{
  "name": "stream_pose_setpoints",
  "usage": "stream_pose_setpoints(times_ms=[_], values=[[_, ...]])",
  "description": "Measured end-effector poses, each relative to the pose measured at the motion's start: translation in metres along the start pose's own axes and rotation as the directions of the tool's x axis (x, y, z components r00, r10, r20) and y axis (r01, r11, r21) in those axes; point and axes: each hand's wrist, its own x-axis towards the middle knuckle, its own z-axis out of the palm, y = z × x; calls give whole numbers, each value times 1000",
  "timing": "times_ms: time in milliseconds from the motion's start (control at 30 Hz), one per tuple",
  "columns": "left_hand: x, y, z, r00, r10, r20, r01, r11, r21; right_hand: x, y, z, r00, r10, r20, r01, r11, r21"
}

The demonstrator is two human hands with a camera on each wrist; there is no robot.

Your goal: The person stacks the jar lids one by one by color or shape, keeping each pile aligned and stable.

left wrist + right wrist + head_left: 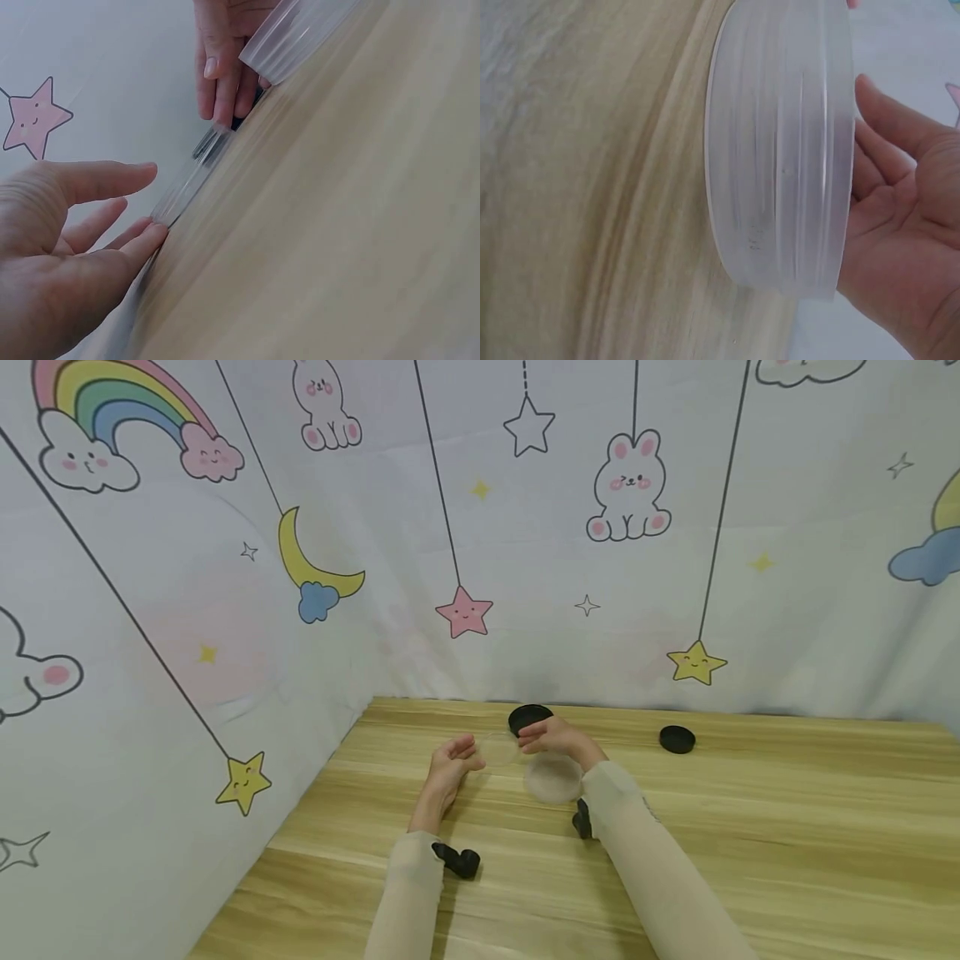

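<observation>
**Clear plastic dish (498, 749) between two hands**

The dish lies on the table (787, 827), with one hand at each side. The left hand (450, 764) is at its left edge: fingers loosely extended, thumb raised apart, a fingertip touching the rim. The right hand (558, 739) is at the opposite side: fingers extended close together, the tips appearing to touch the dish in the left wrist view. Neither hand is closed around it.

A frosted, ridged container (553, 778) rests just beside the dish, on the near side, below the right hand. A larger black disc (529, 717) lies behind the dish, partly covered by the right hand. A smaller black disc (677, 739) lies well apart, to the right.

Both forearms wear cream sleeves (660, 868). A white fabric backdrop (555, 652), printed with rabbits and stars, borders the table.
</observation>
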Motion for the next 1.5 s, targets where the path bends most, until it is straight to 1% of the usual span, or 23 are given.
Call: stream_pose_setpoints(times_ms=[233, 267, 300, 400, 500, 533, 667, 800, 933, 1133, 1233, 1300, 1500], values=[[-3, -1, 8, 1000, 17, -17, -18, 1000, -15, -3, 3, -2, 1000, 1, 18, -1, 1000, -3], [-4, 0, 8, 1000, 19, -18, -19, 1000, -24, -3, 3, -3, 1000, -1, 17, 1, 1000, -6], [-7, 4, 9, 1000, 15, -14, -16, 999, -36, -4, 3, -3, 1000, -5, 17, 5, 1000, -3], [-8, 7, 11, 999, 30, -14, -31, 996, -87, -5, 4, -5, 999, -32, 8, 32, 999, 4], [-8, 9, 14, 999, 42, -13, -44, 986, -162, -6, 5, -7, 997, -71, -5, 72, 997, 26], [-6, 6, 15, 999, 52, -15, -54, 981, -186, -7, 4, -6, 997, -80, -10, 81, 996, 35], [-8, 10, 19, 997, 75, -12, -75, 965, -250, -8, 0, -6, 996, -88, -31, 91, 991, 94], [-8, 15, 24, 995, 96, -36, -102, 967, -232, -9, -5, -6, 994, -76, -73, 86, 987, 138], [-10, 20, 28, 990, 123, -67, -134, 973, -190, -12, -7, -6, 991, -93, -99, 106, 985, 134], [-15, 29, 35, 979, 170, -110, -184, 972, -144, -23, -7, -8, 986, -108, -125, 129, 977, 173], [-16, 31, 37, 976, 189, -113, -203, 970, -137, -29, -5, -9, 982, -111, -151, 140, 971, 193], [-16, 32, 39, 976, 187, -110, -201, 970, -140, -33, -4, -9, 978, -111, -174, 147, 968, 205], [-14, 33, 43, 982, 163, -97, -176, 974, -141, -43, -4, -10, 964, -152, -216, 199, 957, 212]])
